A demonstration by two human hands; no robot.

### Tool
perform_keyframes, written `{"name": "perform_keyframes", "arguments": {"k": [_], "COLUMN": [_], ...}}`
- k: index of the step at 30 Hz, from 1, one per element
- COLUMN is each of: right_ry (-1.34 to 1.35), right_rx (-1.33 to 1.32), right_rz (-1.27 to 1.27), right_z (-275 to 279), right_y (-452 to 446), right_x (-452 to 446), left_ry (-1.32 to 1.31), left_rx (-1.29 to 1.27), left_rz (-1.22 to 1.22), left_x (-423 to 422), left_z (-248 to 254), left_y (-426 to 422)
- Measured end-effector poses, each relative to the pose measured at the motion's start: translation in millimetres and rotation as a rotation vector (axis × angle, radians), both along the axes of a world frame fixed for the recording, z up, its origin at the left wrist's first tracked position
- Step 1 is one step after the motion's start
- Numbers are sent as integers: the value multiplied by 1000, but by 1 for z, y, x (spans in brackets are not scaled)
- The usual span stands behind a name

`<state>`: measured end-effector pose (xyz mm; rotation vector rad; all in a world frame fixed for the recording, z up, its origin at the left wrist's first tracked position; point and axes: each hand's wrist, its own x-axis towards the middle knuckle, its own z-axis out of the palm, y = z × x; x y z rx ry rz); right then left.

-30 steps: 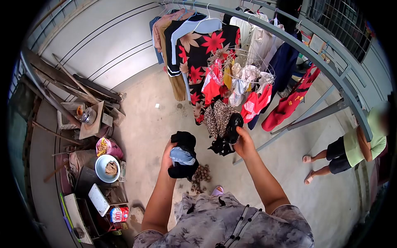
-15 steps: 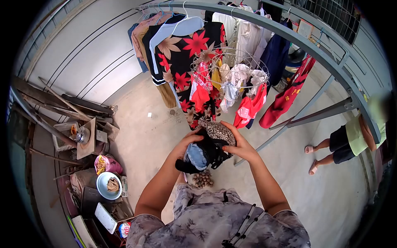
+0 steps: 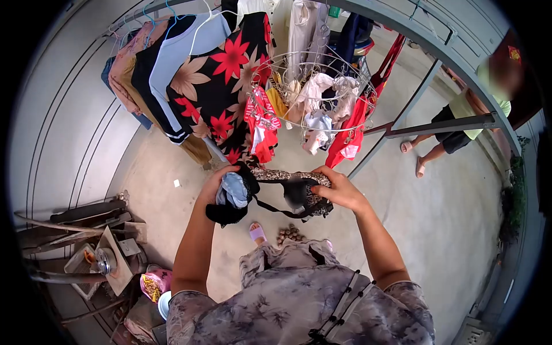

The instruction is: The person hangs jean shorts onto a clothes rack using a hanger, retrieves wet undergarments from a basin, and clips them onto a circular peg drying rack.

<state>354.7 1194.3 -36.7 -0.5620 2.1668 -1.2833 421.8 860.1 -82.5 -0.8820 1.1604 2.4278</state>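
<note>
In front of my chest, my left hand (image 3: pixel 210 187) is closed around a bunched bundle of light blue and black clothing (image 3: pixel 234 190). My right hand (image 3: pixel 339 190) grips a leopard-print bra (image 3: pixel 313 183) with black edging and straps, its thumb lying across the cup. The bra is stretched sideways, and its left end runs to the bundle at my left hand. Just beyond hangs a round wire drying rack (image 3: pixel 305 123) with clips, carrying red, white and yellow small garments. Some of my left fingers are hidden behind the cloth.
A grey metal frame (image 3: pixel 422 37) arches overhead, with a black floral dress (image 3: pixel 221 86) and other clothes on hangers. Wood and a pink bag (image 3: pixel 155 284) lie at left. Round brown objects (image 3: pixel 290 234) lie near my feet. Another person (image 3: pixel 454 118) stands at right.
My hands have moved apart, drawing the bra out from the bundle between them. The view has shifted, and the drying rack and hanging clothes look closer.
</note>
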Motion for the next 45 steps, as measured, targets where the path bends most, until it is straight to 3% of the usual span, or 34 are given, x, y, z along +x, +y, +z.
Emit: {"name": "perform_keyframes", "arguments": {"k": [2,4,6,8,10,12,14,16,18,19,20,22,24,26,28,30,32,35,38,39,45], "right_ry": [-43,223,248,504,567,632,880,890,1040,879,882,328,299,-96,-90,-151,-82,577,634,383,550], "right_rx": [102,-58,-67,-28,13,52,49,17,34,-225,-232,-483,-483,-771,-796,-645,-627,-261,-306,-219,-259], "right_rz": [-35,-28,-27,-27,-75,-124,-222,-160,75,103,98,-12,-101,-122,-95,109,21,-10,-102,-173,-143], "right_z": [6,-2,5,9,16,16,4,-1,4,-5,-11,-17,-10,-11,-7,-9,-3,18,28,34,16], "right_y": [-5,-4,-4,-3,-5,-12,-20,-20,-19,-13,-2,22,27,23,19,18,18,18,12,14,12], "right_x": [6,14,20,27,40,53,66,79,91,92,86,70,52,42,39,36,40,46,52,54,43], "left_ry": [3,14,143,233,230,354,327,153,193,257,257,442,503,482,477,471,437,557,556,534,557], "left_rx": [70,114,54,2,-62,66,252,371,712,863,854,413,475,415,363,312,27,-149,-185,-193,-277], "left_rz": [-51,-67,-34,-31,-193,-402,-334,-131,-138,-143,-146,-116,-224,-312,-347,-371,-213,-178,-92,-35,68], "left_x": [3,6,13,22,34,51,62,71,60,55,54,56,57,56,55,53,50,41,45,45,47], "left_z": [7,10,8,8,8,45,47,12,-19,-34,-27,-6,-2,0,15,31,37,12,6,6,3], "left_y": [-8,-10,-8,-4,6,51,94,108,112,113,115,118,112,106,107,109,108,101,102,102,99]}}
